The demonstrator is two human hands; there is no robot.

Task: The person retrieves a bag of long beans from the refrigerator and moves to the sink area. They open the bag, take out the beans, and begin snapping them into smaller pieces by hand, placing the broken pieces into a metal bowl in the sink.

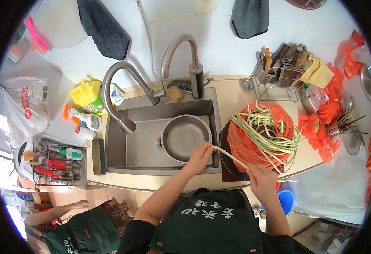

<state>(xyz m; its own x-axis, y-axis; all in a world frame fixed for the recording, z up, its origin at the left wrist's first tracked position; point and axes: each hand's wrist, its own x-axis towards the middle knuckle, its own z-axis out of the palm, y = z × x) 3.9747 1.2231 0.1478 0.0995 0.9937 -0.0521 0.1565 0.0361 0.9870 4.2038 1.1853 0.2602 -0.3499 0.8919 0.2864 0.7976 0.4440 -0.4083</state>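
A pale green long bean (231, 157) stretches between both hands. My left hand (201, 156) pinches its left end above the rim of a round metal pan (187, 138) that sits in the sink (141, 158). My right hand (260, 177) grips the bean farther along, near the front edge of a dark round pan (225, 143). In that dark pan lies an open red plastic bag (242, 149) with a heap of long beans (268, 139) on it, some draping over the right side.
Two curved taps (128, 124), (197, 79) rise behind the sink. A knife rack (277, 76) stands at back right, cleaning bottles (87, 92) at left. A co-worker in a green apron (93, 228) is at lower left. Red bags (318, 136) lie at right.
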